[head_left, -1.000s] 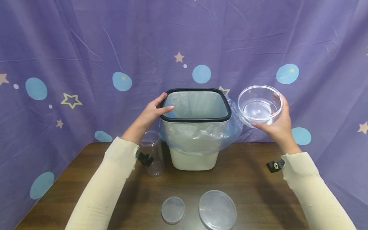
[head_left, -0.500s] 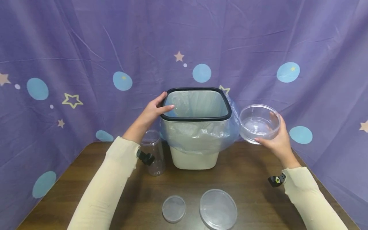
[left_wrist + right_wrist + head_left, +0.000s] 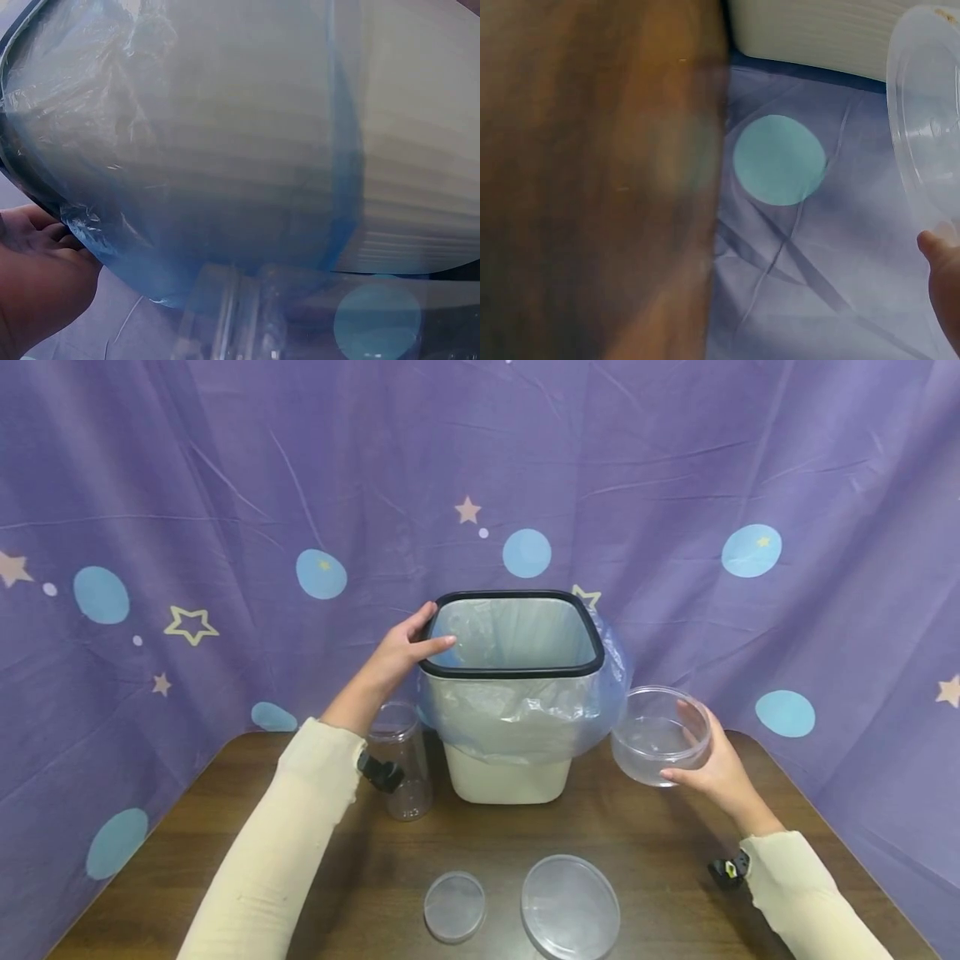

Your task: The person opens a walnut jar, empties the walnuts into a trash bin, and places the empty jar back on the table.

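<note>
A cream trash bin (image 3: 502, 781) with a black rim (image 3: 510, 673) stands upright at the back of the table, lined with a translucent bluish bag (image 3: 517, 718) folded over its outside. My left hand (image 3: 397, 652) holds the rim's left side, thumb over the inside and fingers outside. In my right hand (image 3: 716, 772) is a clear round plastic container (image 3: 652, 747), open at the top, held by its side just right of the bin. The right wrist view shows the thumb against the container (image 3: 930, 127). Whether its base touches the table cannot be told.
A tall clear jar (image 3: 408, 768) stands beside the bin, partly behind my left wrist. A small round lid (image 3: 454, 907) and a larger one (image 3: 571, 907) lie flat on the table (image 3: 360, 877) in front. A purple curtain (image 3: 225, 460) hangs behind.
My right hand has lowered the clear container from beside the bin's rim to near table height. The left hand stays on the rim. Bin, jar and lids have not moved.
</note>
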A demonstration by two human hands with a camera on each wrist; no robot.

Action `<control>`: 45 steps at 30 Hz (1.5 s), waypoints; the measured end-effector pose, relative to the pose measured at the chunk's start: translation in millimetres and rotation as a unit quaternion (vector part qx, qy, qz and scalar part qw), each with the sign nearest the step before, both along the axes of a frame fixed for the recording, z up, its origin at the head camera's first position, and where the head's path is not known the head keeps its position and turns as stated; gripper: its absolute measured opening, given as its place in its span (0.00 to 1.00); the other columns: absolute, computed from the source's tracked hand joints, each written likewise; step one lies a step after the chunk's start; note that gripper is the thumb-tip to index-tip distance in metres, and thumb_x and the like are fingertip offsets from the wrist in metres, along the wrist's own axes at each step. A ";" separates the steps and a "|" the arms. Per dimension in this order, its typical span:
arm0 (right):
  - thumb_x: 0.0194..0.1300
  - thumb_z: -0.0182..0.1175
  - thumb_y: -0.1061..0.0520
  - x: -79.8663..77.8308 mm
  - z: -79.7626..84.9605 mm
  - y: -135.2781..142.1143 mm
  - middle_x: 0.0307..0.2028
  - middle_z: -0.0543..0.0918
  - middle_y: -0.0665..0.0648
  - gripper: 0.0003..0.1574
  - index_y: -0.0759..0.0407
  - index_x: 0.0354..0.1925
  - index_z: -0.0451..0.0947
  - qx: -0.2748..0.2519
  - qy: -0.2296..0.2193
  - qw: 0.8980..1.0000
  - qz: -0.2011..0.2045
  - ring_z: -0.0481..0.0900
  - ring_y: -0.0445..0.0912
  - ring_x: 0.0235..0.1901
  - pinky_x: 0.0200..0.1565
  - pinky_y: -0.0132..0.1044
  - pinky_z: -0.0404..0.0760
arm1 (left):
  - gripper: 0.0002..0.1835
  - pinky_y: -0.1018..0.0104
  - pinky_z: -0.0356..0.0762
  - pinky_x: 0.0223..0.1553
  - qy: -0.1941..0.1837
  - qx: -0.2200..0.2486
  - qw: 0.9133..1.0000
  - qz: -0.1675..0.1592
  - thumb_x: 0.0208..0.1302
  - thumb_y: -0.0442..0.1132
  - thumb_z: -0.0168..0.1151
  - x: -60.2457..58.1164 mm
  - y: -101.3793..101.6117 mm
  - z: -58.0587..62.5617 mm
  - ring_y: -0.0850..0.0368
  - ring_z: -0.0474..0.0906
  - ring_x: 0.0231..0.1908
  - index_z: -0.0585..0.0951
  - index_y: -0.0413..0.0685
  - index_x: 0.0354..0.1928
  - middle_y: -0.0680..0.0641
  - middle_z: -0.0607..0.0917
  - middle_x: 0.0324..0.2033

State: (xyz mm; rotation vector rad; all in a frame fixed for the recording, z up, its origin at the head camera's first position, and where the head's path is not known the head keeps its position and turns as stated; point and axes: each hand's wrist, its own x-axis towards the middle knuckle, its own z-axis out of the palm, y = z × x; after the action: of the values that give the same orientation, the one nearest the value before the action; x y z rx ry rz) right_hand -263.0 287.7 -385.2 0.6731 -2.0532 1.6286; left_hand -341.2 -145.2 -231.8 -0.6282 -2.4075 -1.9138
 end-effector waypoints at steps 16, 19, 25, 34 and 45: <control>0.31 0.69 0.77 19.7 -31.7 15.6 0.64 0.67 0.53 0.65 0.76 0.67 0.48 0.038 -0.010 0.993 0.108 0.64 0.37 0.63 0.61 0.21 0.61 | 0.43 0.64 0.43 0.70 0.002 0.009 1.000 0.000 0.61 0.37 0.60 -1.8 -0.2 -1.8 0.57 0.43 0.72 0.48 0.42 0.73 0.46 0.49 0.73; 0.38 0.69 0.72 19.8 -35.0 20.2 0.65 0.65 0.57 0.63 0.76 0.68 0.46 0.044 -0.024 0.984 0.173 0.64 0.40 0.64 0.61 0.24 0.63 | 0.43 0.64 0.44 0.70 0.002 0.009 1.000 0.001 0.61 0.37 0.60 -1.3 -0.4 -1.7 0.56 0.43 0.72 0.48 0.42 0.73 0.46 0.49 0.73; 0.47 0.70 0.64 19.4 -41.2 27.6 0.66 0.63 0.65 0.61 0.76 0.68 0.43 0.069 -0.053 0.967 0.239 0.65 0.42 0.64 0.62 0.27 0.64 | 0.43 0.64 0.43 0.71 0.002 0.010 1.000 -0.005 0.61 0.36 0.59 -1.3 -0.3 -1.6 0.56 0.43 0.72 0.47 0.42 0.73 0.46 0.49 0.73; 0.57 0.64 0.58 17.9 -48.8 32.2 0.68 0.53 0.75 0.56 0.75 0.69 0.39 0.059 -0.151 0.911 0.380 0.58 0.49 0.68 0.65 0.32 0.61 | 0.42 0.64 0.42 0.71 0.000 0.006 1.000 -0.006 0.62 0.37 0.59 -0.1 -0.1 -1.3 0.57 0.42 0.72 0.47 0.43 0.73 0.47 0.49 0.73; 0.59 0.64 0.58 12.1 -57.6 36.8 0.70 0.38 0.75 0.62 0.72 0.70 0.30 0.031 -0.203 0.841 0.501 0.45 0.54 0.72 0.69 0.34 0.51 | 0.42 0.64 0.42 0.71 0.003 0.005 1.000 -0.009 0.62 0.36 0.59 -0.3 -0.9 -0.6 0.57 0.42 0.72 0.47 0.42 0.73 0.46 0.49 0.73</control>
State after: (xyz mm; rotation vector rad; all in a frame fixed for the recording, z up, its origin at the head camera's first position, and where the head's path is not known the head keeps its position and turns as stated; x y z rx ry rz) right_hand -250.9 324.5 -442.8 1.7747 -2.1584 2.4094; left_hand -341.4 -146.1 -232.5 -0.6560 -2.3952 -1.9278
